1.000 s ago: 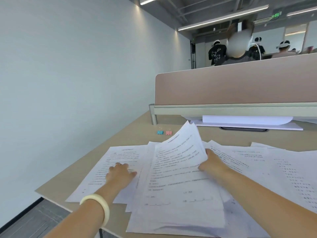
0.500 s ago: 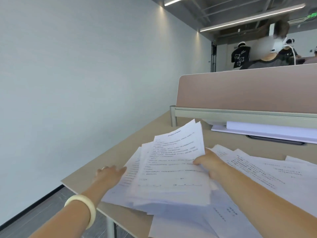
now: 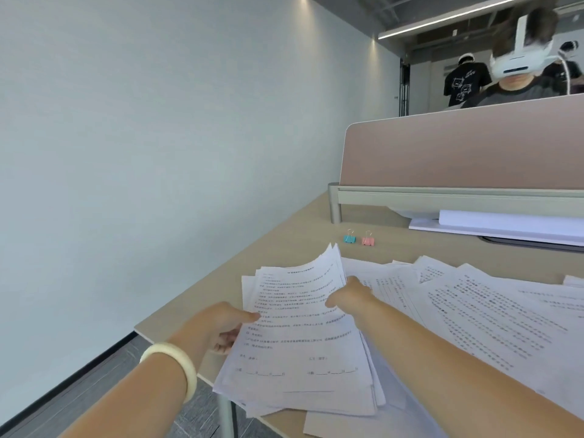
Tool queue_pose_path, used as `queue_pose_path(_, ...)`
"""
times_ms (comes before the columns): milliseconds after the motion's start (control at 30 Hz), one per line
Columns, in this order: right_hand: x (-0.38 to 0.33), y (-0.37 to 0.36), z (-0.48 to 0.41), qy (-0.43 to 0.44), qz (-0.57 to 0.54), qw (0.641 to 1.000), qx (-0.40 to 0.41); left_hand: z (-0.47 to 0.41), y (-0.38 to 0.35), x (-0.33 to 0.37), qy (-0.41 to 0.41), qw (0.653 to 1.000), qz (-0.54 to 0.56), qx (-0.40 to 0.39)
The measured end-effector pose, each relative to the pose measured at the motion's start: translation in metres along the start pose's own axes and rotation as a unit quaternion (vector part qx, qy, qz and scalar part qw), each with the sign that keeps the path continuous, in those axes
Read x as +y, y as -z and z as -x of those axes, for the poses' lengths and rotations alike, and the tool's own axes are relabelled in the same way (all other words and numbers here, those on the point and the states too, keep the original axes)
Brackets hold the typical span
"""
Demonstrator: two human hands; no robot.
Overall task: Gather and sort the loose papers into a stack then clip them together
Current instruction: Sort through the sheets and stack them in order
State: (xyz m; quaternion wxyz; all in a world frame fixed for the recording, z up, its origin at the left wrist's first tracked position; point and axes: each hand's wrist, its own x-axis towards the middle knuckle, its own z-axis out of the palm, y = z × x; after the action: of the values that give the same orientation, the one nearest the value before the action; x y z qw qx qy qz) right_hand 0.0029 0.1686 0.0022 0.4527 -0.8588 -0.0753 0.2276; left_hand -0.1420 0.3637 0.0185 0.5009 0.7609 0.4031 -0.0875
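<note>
Head view: both hands hold the stack of papers (image 3: 303, 339) over the desk's (image 3: 284, 235) near left corner. The left hand (image 3: 218, 327) pinches its left edge, the right hand (image 3: 350, 297) grips its right edge, with the sheets between them.

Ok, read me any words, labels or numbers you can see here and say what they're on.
Nothing reads clearly.
Held stack: printed text, too blurred to read.
Loose papers on desk: printed text, too small to read.
Black T-shirt: white drawings, no legible words.
</note>
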Motion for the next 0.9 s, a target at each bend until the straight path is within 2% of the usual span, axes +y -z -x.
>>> queue_pose_path(67, 0.002, 0.008, 0.003, 0.001, -0.056, 0.998, -0.034, -0.002, 0.000, -0.003, -0.005, 1.000, -0.014, 0.002)
queue_pose_path(167, 0.003, 0.008, 0.008, 0.003, -0.030, 0.998, -0.058, -0.004, -0.003, -0.006, -0.037, 0.999, -0.008, 0.022)
queue_pose_path(300, 0.006, 0.006, 0.017, 0.062, -0.009, 0.998, -0.024, 0.008, -0.011, 0.001, -0.091, 0.993, -0.012, 0.068)
queue_pose_path(367, 0.005, 0.018, 0.023, 0.113, -0.076, 0.991, 0.007, 0.020, -0.013, 0.009, -0.151, 0.985, 0.014, 0.087)
queue_pose_path(467, -0.013, 0.052, 0.039, 0.206, -0.198, 0.957, 0.038, 0.041, -0.010, 0.029, -0.281, 0.946, 0.078, 0.142)
queue_pose_path(533, -0.029, 0.077, 0.054, 0.267, -0.225, 0.936, 0.042, 0.059, -0.008, 0.045, -0.358, 0.907, 0.125, 0.181)
queue_pose_path(600, -0.037, 0.097, 0.073, 0.310, -0.250, 0.917, 0.007, 0.074, -0.012, 0.055, -0.415, 0.881, 0.150, 0.169)
queue_pose_path(667, -0.037, 0.105, 0.086, 0.330, -0.252, 0.910, -0.019, 0.082, -0.019, 0.057, -0.431, 0.876, 0.157, 0.149)
queue_pose_path(767, -0.029, 0.099, 0.093, 0.318, -0.218, 0.922, -0.038, 0.079, -0.026, 0.054, -0.435, 0.875, 0.166, 0.132)
queue_pose_path(900, -0.025, 0.087, 0.094, 0.280, -0.208, 0.937, 0.019, 0.075, -0.034, 0.057, -0.427, 0.871, 0.165, 0.180)
